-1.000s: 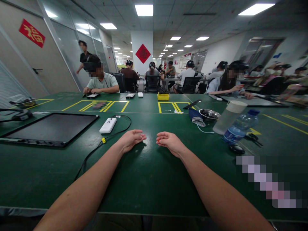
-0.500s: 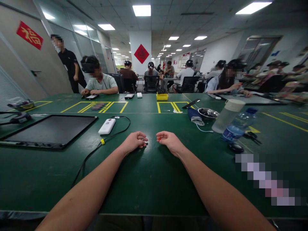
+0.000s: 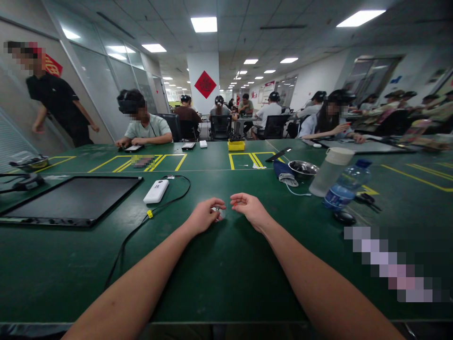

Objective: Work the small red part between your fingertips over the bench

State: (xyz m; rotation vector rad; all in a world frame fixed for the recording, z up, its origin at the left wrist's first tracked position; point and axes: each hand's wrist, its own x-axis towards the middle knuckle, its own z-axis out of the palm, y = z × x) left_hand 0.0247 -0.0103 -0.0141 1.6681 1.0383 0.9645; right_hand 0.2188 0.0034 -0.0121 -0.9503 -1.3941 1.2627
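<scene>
Both my hands rest on the green table (image 3: 219, 274), close together near its middle. My left hand (image 3: 205, 215) is curled, its fingertips pinched on a small silvery object (image 3: 216, 210) too small to name. My right hand (image 3: 249, 208) is also curled, and a tiny red-orange piece (image 3: 234, 204) shows at its fingertips. The two hands are a few centimetres apart, fingertips facing each other.
A white power bank (image 3: 156, 191) with a black cable (image 3: 141, 222) lies left of my hands, beside a black flat tray (image 3: 71, 198). To the right stand a plastic jug (image 3: 329, 172), a water bottle (image 3: 345, 186), a metal bowl (image 3: 302, 167) and a black mouse (image 3: 343, 217). Other people sit at tables beyond.
My left hand has curled from flat to pinched on the small silvery object and moved closer to my right hand. A person in black walked left along the wall.
</scene>
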